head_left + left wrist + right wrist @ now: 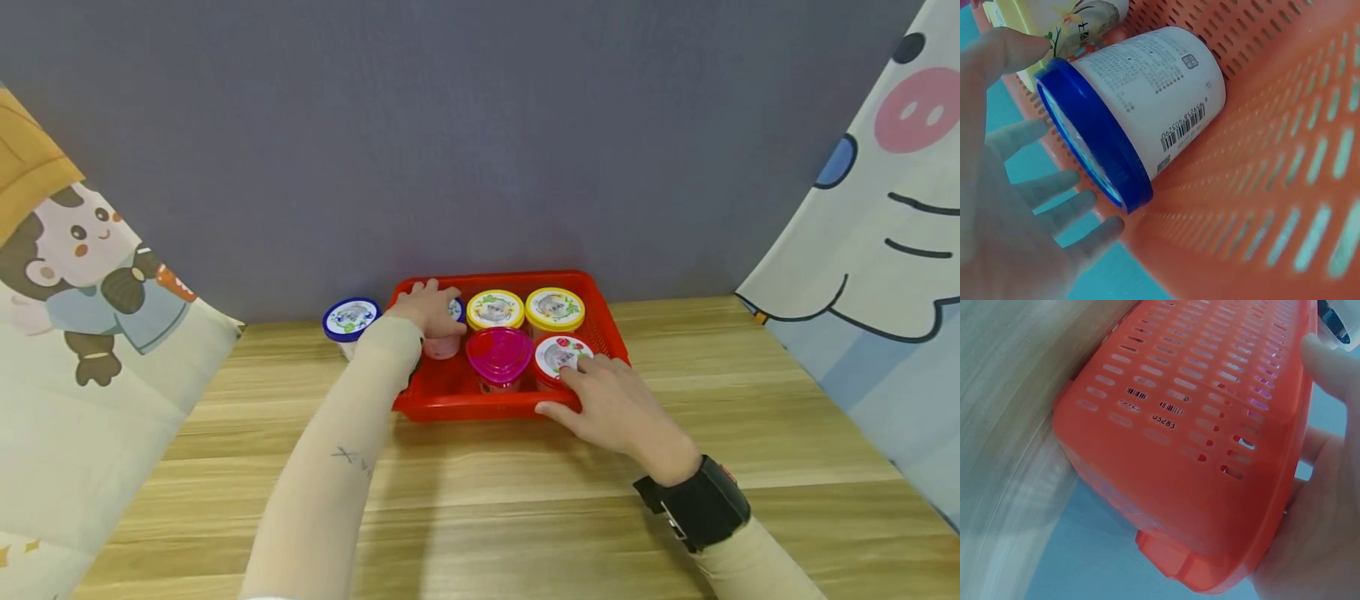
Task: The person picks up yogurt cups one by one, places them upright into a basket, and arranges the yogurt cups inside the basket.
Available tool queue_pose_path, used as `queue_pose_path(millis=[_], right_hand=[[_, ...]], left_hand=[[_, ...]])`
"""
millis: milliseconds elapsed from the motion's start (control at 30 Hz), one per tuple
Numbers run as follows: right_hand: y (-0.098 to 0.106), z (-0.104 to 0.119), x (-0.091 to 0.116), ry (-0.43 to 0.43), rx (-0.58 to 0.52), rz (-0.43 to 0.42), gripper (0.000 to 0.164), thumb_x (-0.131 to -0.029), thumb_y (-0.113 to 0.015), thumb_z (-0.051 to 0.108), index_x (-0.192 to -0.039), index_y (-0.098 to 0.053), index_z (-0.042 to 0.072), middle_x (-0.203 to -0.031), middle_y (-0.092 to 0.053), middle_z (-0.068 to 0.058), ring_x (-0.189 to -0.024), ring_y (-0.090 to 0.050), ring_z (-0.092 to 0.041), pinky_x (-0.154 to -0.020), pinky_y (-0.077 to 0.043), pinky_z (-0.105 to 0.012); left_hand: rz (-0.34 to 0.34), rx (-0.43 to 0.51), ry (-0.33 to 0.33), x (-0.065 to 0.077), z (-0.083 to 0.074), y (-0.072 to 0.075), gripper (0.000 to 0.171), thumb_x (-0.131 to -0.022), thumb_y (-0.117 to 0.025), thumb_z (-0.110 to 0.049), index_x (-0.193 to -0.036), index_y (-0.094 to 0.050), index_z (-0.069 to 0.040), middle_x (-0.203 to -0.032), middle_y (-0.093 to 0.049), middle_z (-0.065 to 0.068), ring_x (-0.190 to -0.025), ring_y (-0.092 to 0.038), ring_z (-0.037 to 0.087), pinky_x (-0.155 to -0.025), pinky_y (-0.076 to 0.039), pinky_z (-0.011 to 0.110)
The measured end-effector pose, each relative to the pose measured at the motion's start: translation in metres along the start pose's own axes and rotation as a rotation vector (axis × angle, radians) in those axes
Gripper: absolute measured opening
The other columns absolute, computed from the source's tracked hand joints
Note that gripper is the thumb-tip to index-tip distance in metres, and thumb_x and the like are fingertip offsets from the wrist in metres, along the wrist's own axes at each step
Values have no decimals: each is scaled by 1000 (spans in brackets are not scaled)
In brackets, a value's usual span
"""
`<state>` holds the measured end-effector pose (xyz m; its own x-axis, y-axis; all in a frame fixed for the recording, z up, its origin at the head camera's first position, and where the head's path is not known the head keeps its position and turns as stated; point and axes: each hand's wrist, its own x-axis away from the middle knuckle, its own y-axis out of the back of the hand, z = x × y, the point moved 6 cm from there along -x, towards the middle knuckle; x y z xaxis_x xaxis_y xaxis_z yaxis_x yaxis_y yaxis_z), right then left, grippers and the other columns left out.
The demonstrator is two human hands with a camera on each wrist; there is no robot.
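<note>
A red perforated basket [480, 410] holds several lidded tubs. My left hand [430, 308] reaches over a blue-lidded tub [442, 347] at the basket's left. Seen from the left wrist, its fingers [1054, 181] spread past the blue lid [1094, 134], and the thumb lies near a yellow-lidded tub [1079, 25]. At the front right corner, my right hand [618, 408] holds the basket's rim, with the thumb on the front edge. Its fingers reach inside, over a red-lidded tub [558, 355]; their tips are partly hidden behind the wall in the right wrist view.
Outside the basket, to its left, stands another blue-lidded tub [352, 320]. Inside are a second yellow-lidded tub [555, 307] and a magenta-lidded tub [500, 354]. A grey wall [480, 142] rises directly behind the wooden table [480, 517]. Printed cloths hang on both sides.
</note>
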<state>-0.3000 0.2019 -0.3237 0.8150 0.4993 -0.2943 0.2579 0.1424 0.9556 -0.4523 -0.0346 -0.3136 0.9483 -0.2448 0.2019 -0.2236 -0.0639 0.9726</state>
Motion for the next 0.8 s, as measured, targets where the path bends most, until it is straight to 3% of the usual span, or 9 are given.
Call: queue_pose_path(millis=[233,400,567,800], right_hand=[[0,2,0,8,1,-5,63,-89,-64,65,-111,-70,6,-94,-65,-11,-84,-61,-30,-78,-53,-48],[1,2,-1,12,2,-12,62,-89,-64,65,-109,-70,7,-91,-64,-10,-81,-60,-29,-76,-52,-47],[0,1,0,10,7,-6,63,-89,-63,65,-110,-70,7,-93,-65,-11,-83,-61,-30,-78,-53,-48],[0,0,1,15,7,-10,62,-89,-64,64,-110,-70,6,-92,-65,-10,-83,-61,-30,-78,-52,-48]], left_hand=[[-66,-86,-74,15,1,10,74,-91,-61,-46,-157,-39,-21,-153,-37,18,-139,-35,40,-114,-28,60],[-100,-120,-86,23,0,17,74,-95,-55,-53,-158,-35,-20,-153,-37,19,-139,-36,40,-114,-29,61],[-114,-66,-56,28,4,23,80,-96,-49,-61,-161,-28,-20,-158,-33,20,-144,-30,42,-115,-26,62],[-139,7,-5,33,22,33,85,-96,-40,-69,-164,-19,-22,-166,-16,22,-151,-14,44,-119,-13,63]])
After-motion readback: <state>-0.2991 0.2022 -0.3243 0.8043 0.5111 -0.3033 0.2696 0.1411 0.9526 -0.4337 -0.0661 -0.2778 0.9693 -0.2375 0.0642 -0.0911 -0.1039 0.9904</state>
